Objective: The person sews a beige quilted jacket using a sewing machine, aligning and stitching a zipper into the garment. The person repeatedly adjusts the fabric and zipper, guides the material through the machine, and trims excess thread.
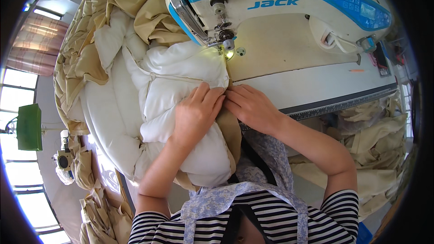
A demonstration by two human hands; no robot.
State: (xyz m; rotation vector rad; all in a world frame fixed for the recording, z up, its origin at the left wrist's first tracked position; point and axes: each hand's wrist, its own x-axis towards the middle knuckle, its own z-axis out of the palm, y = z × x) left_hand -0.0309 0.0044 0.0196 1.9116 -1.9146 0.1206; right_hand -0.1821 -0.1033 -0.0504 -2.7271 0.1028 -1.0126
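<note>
A bulky padded garment, its white quilted lining [181, 68] outward and its tan shell fabric [140, 13] bunched at the far left, spreads over the left of the sewing machine table. Its edge runs up to the needle area of a white and blue sewing machine [271, 2], where a small lamp glows. Just in front of the needle, my left hand [199, 108] pinches the edge of the white lining with bent fingers. My right hand [251, 108] grips the same edge from the right, fingertips meeting the left ones. A tan strip hangs down below both hands.
A ruler strip [334, 104] lines the table's front edge. An orange stick [357, 70] and a dark phone-like object [382, 65] lie at the table's right. Tan fabric pieces [375, 140] are heaped below on the right. More tan cloth [106, 217] lies at lower left, near a green box-shaped object [29, 127].
</note>
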